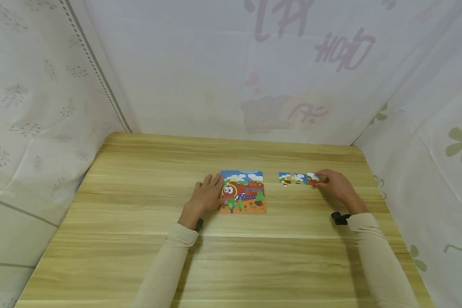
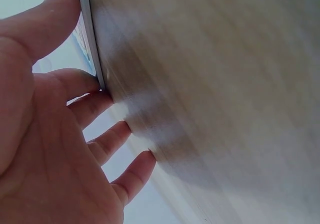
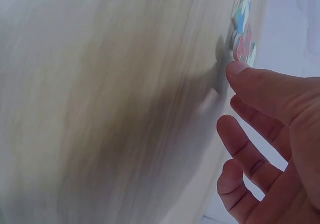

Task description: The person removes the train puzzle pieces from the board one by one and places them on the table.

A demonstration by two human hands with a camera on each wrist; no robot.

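Note:
A square picture board [image 1: 250, 188] with a red cartoon train lies on the table. My left hand [image 1: 205, 196] rests at its left side, the thumb and index finger touching the edge. The other fingers of that hand [image 2: 55, 134] are spread, with their tips on the tabletop. To the right of the board, several jigsaw puzzle pieces [image 1: 286, 177] form a short row. At the row's right end my right hand [image 1: 338, 188] pinches a red and white puzzle piece [image 1: 312, 179]. In the right wrist view the thumb covers part of that piece [image 3: 243, 43].
The wood-grain table [image 1: 269, 265] reaches back to a pale printed curtain [image 1: 185, 72]. More patterned cloth hangs at the left [image 1: 34, 107] and right [image 1: 439, 171]. A black wrist camera [image 1: 339, 218] sits at the right cuff.

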